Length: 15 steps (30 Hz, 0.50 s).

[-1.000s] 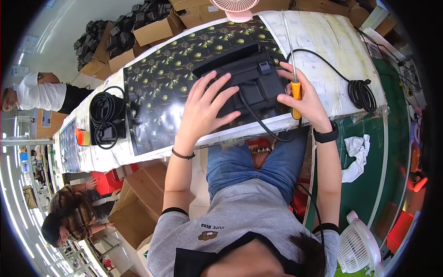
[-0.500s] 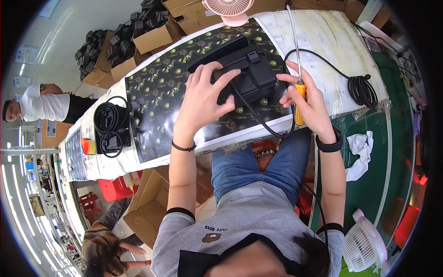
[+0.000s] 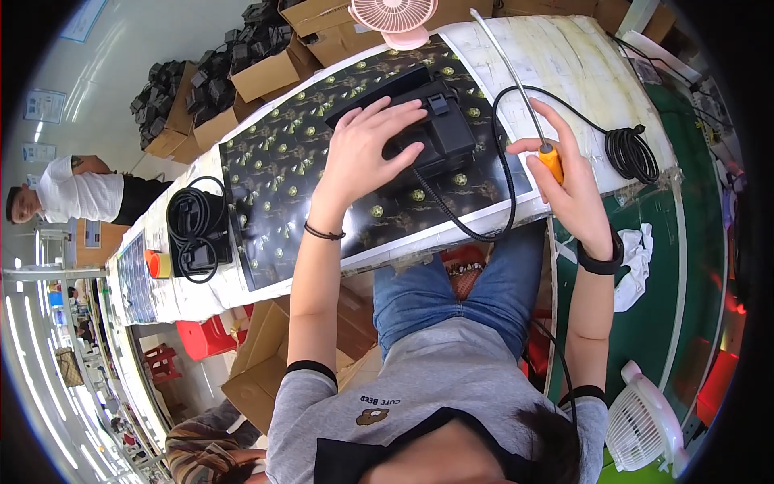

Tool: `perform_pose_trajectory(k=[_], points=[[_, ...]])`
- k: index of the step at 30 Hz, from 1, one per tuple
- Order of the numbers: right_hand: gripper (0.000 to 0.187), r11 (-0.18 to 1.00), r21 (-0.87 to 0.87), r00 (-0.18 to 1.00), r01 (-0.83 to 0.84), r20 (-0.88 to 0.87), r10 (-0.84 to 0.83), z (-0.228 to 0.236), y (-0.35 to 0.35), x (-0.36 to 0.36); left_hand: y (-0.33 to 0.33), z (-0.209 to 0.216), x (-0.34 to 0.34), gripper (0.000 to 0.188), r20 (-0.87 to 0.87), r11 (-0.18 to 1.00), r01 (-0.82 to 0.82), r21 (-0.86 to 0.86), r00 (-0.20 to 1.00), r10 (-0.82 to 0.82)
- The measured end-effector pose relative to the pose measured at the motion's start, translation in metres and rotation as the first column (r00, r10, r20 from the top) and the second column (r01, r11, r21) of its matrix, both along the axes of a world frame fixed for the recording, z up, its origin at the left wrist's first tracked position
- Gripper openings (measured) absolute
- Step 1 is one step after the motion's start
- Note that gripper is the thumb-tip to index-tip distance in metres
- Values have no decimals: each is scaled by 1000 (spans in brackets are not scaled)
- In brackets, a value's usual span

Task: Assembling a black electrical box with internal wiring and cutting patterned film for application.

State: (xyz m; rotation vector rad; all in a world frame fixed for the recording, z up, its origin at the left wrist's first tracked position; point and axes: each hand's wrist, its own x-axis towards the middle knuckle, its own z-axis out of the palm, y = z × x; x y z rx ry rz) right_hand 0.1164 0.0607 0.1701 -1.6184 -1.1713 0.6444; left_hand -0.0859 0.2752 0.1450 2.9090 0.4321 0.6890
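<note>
A black boxy plastic device with a raised flap along its far side lies on the dark patterned mat. My left hand rests over its left part, fingers stretched out and thumb apart, hiding some of it. From the device a black cable runs along the near side of the mat, loops up and leads right to a coil. My right hand, right of the device, is closed round the orange handle of a long screwdriver. The shaft points away from me and up to the left, its tip off the device.
A coiled black cable lies at the table's right. Another black device with coiled cord sits at left, by a red-yellow roll. A pink fan stands at the far edge. Cartons hold black devices beyond; one person stands left.
My right hand has moved right with the screwdriver, whose shaft now tilts to the left. My left hand has flattened onto the device. A person at lower left has shifted.
</note>
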Motion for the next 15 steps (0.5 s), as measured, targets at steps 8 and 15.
perform_pose_trajectory(k=[8, 15], points=[[57, 995, 97, 997, -31, 71, 24, 9, -16, 1, 23, 1, 23, 30, 143, 980, -86, -178, 983, 112], [53, 991, -27, 877, -132, 462, 130, -29, -19, -12, 19, -13, 36, 22, 217, 958, -269, -101, 934, 285]])
